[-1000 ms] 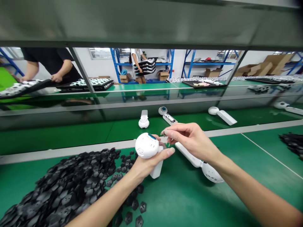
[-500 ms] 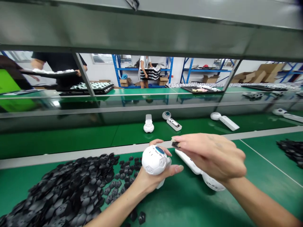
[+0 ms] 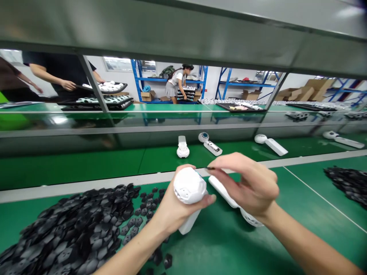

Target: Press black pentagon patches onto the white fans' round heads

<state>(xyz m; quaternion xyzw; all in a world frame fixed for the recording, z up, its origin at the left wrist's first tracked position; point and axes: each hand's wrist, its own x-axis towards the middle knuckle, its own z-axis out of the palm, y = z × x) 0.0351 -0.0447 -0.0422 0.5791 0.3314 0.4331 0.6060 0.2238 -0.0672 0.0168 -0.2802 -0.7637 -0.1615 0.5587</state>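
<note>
My left hand (image 3: 172, 208) is wrapped round a white device with a ball-shaped head (image 3: 189, 185) and a flat handle (image 3: 189, 222) that sticks out below my palm. Between thumb and fingertips, my right hand (image 3: 248, 185) pinches a small dark piece (image 3: 210, 168), seen edge-on just right of the ball head. The piece and the ball look slightly apart. Partly hidden behind my right hand, another white device (image 3: 223, 191) lies on the green bench. To the left spreads a large heap of black pentagon pieces (image 3: 71, 225), with loose ones (image 3: 134, 225) beside my left forearm.
Several white devices, such as one with its handle exposed (image 3: 212, 148), lie on the green belt (image 3: 114, 164) beyond the pale rail (image 3: 160, 177). A second black heap (image 3: 348, 187) is at right. A metal shelf (image 3: 183, 34) hangs overhead. Co-workers (image 3: 176, 84) handle trays across the line.
My left hand has turned the ball, so its blue disc is mostly out of sight and more handle shows. My right hand has rotated, still pinching the dark piece. The view has shifted slightly.
</note>
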